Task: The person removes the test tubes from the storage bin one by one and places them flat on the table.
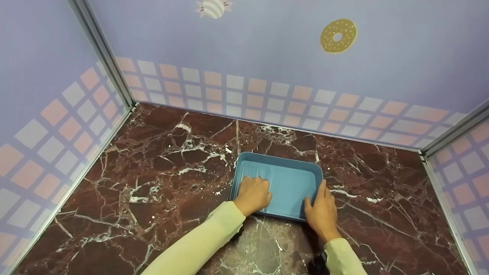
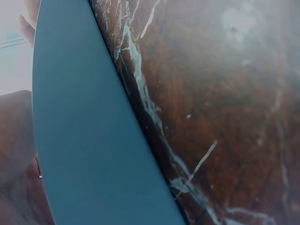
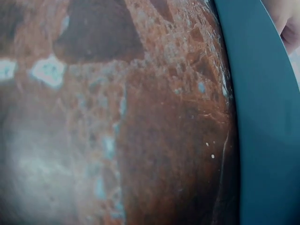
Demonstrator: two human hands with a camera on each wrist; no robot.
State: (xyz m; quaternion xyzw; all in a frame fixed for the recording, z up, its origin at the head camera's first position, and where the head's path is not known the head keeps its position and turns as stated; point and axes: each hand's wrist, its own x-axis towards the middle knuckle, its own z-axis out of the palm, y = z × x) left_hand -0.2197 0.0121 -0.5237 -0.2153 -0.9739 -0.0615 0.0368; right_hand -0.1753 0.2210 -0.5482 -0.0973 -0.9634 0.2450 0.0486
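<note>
A blue rectangular tray (image 1: 292, 187) with raised walls lies on the marble-patterned surface, and ribs run along the left part of its floor. My left hand (image 1: 254, 194) is over that ribbed part, fingers curled under with knuckles up; nothing shows in it, though its underside is hidden. At the tray's right wall, my right hand (image 1: 322, 210) grips the edge with the thumb on the inner side and the fingers along the outside. Both wrist views show the outer face of the tray wall close up, with only a bit of each hand behind it.
The dark red marble surface (image 1: 172, 214) has white veins and small pale specks. Lilac panels (image 1: 267, 49) with pink and white checks stand behind and on both sides, joined by metal corner posts (image 1: 103, 49).
</note>
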